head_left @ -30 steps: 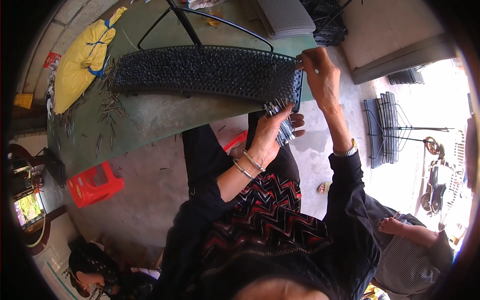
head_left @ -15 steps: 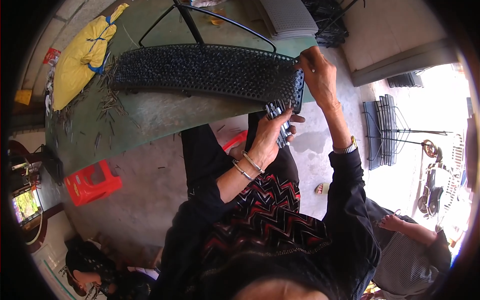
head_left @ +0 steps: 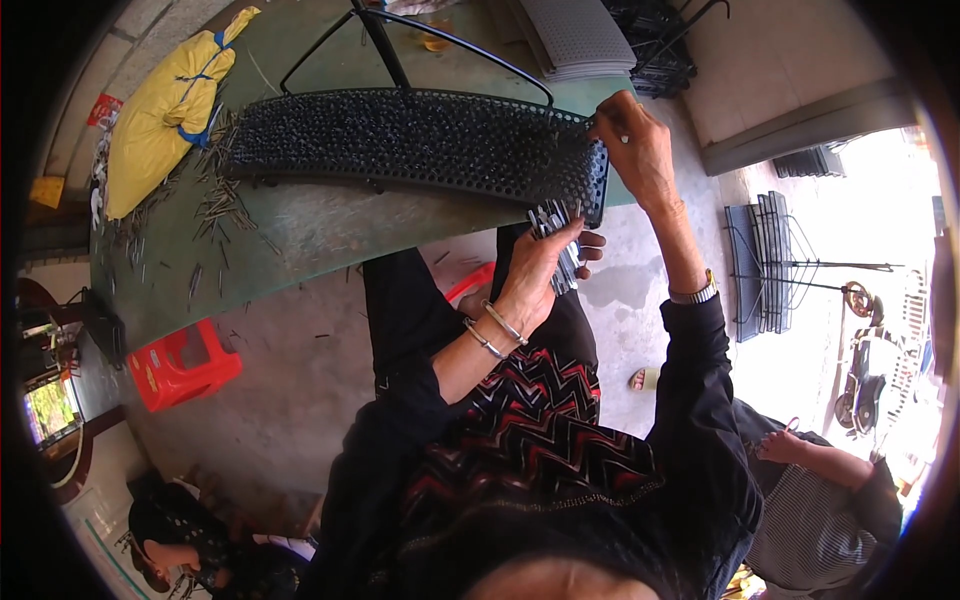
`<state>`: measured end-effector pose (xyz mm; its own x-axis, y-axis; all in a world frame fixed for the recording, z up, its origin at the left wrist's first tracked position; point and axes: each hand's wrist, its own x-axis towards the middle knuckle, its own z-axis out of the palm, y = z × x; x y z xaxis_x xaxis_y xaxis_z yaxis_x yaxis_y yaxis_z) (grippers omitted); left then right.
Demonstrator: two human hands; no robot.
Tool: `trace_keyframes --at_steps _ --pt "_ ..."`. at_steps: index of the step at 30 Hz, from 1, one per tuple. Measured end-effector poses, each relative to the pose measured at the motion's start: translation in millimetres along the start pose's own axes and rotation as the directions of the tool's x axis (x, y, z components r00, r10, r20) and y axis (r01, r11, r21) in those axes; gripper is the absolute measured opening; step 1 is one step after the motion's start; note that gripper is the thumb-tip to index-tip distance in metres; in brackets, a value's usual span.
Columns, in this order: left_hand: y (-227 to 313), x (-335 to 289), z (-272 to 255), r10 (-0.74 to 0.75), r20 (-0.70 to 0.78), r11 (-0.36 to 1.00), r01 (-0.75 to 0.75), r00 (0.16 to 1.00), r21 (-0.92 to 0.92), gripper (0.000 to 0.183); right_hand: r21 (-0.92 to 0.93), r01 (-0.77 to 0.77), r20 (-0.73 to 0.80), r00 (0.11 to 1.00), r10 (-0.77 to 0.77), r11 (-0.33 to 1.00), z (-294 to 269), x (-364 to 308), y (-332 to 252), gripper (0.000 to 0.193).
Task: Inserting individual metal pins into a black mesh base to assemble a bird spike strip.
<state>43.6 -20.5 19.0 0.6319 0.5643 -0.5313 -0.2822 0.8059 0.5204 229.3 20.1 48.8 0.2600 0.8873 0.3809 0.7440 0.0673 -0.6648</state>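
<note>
A long black rack (head_left: 400,140) full of small round holes lies across the table, many of its holes filled with dark, glossy pieces. Just below its right end, my left hand (head_left: 535,268) is wrapped round a bundle of short, thin metal rods (head_left: 556,232). My right hand (head_left: 642,150) is at the rack's far right corner, thumb and fingers pinched together at the edge. Whatever those fingertips may hold is too small and hidden to make out. More loose dark rods (head_left: 225,208) are strewn on the table left of the rack.
The green table (head_left: 300,240) carries a yellow sack (head_left: 165,140) at left and stacked grey perforated sheets (head_left: 580,40) at the back. A black frame (head_left: 385,50) rises behind the rack. A red stool (head_left: 185,365) stands below left. Another person's arm (head_left: 820,460) shows lower right.
My right hand has shifted very slightly at the rack's corner, its fingers still pinched. The left hand keeps its bundle of rods in nearly the same place.
</note>
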Motion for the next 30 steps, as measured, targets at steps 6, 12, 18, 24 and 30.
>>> trace_keyframes --at_steps 6,12,18,24,30 --pt "-1 0 -3 0.005 -0.014 1.000 -0.005 1.000 0.008 0.019 0.020 0.002 0.022 1.000 -0.002 1.000 -1 1 0 0.007" --pt "-1 0 -2 0.001 -0.014 1.000 -0.001 1.000 0.002 0.018 -0.114 0.052 0.043 0.998 -0.048 0.992 -4 3 -3 0.009" --pt "1 -1 -2 0.000 -0.023 1.000 -0.001 1.000 -0.020 0.019 -0.090 0.071 0.074 0.995 -0.064 0.993 -4 5 2 0.010" --pt "0 -3 -2 -0.015 -0.027 1.000 0.015 1.000 -0.021 0.017 -0.072 0.069 0.086 0.994 -0.063 0.995 -2 11 6 0.009" --pt "-3 -2 -4 -0.018 -0.015 0.999 0.017 1.000 -0.037 0.017 -0.107 0.118 0.146 0.984 -0.102 0.987 -5 13 3 0.008"
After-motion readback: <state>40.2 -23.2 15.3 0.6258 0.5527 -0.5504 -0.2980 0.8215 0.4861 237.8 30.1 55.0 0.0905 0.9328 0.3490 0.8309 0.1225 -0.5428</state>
